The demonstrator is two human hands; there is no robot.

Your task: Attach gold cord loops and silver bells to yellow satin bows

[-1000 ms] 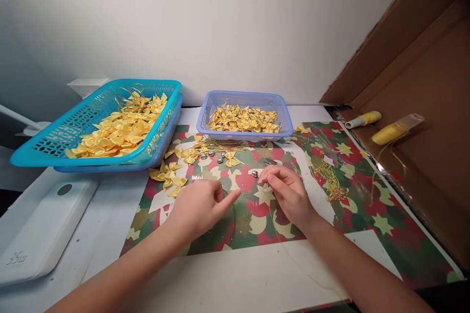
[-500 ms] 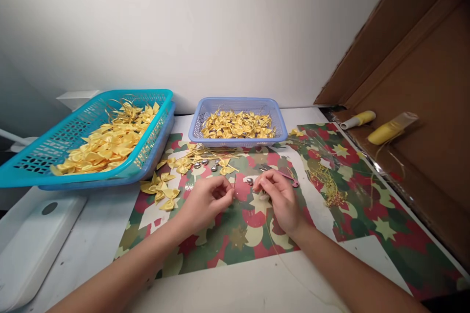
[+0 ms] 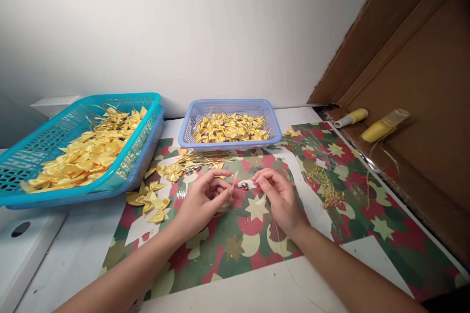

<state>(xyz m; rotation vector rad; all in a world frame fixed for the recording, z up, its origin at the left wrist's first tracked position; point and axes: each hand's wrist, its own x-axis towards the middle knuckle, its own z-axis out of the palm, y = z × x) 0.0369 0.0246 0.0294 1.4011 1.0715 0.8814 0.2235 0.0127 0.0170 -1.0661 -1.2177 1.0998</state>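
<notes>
1. Grips slim, shiny gold cord (image 3: 235, 179) in the left hand (image 3: 203, 200).
2. Closes the right hand (image 3: 282, 200) at the fingertips; cannot tell on what (fine thread (image 3: 284, 254) just below).
3. Shows a round metal bell (image 3: 244, 186) between the two.

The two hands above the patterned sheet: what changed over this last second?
The view swung right. The left hand moved slightly forward; a thin gold strand now rises at its fingertips. The right hand stays pinched beside the small, round silver bell, which hasn't visibly moved.
</notes>
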